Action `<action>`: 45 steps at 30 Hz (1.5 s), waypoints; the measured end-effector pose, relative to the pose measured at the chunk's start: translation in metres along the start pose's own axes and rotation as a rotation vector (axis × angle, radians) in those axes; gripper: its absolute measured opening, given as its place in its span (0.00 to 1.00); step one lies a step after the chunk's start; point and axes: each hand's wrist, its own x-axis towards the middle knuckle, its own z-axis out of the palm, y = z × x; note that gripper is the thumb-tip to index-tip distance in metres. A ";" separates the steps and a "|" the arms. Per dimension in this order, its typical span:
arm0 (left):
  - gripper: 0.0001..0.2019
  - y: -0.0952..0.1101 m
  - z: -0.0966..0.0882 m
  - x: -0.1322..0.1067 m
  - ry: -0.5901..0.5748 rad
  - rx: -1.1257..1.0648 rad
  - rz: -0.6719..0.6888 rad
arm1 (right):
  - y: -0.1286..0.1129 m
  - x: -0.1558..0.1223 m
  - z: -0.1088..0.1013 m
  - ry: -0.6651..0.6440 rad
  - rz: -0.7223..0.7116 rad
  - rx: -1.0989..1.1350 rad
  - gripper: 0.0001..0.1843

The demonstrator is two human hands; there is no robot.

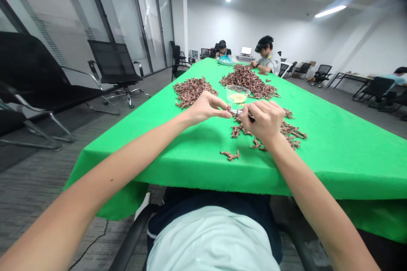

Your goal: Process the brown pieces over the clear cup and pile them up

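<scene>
My left hand (206, 106) pinches a small brown figure (229, 107) between thumb and fingertips, just above the green cloth. My right hand (264, 119) is closed round the dark handle of a small tool with a silver metal tip (235, 111). The tip meets the figure at my left fingertips; the tool's exact kind is hidden by my fingers. Just beyond my hands stands a clear plastic tub (238, 94) with pale yellowish bits in it. Several loose brown figures (291, 134) lie beside and under my right hand, and a single one (230, 155) lies nearer the table's edge.
A green cloth (343, 148) covers the long table. One brown heap (192, 89) lies beyond my left hand, a larger heap (249, 79) farther back. Two people sit at the far end, near a blue plastic bag (225, 60). Black chairs (114, 63) stand at left.
</scene>
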 end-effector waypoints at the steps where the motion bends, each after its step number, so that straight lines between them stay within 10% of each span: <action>1: 0.20 0.001 0.000 0.000 -0.006 0.014 0.005 | 0.000 0.001 0.000 -0.007 0.009 0.013 0.17; 18: 0.16 0.006 -0.003 0.000 -0.045 0.197 0.119 | -0.003 0.005 0.001 -0.171 0.185 0.253 0.22; 45: 0.14 -0.002 -0.004 0.004 0.060 0.245 0.021 | 0.004 0.003 0.007 -0.037 0.321 0.384 0.20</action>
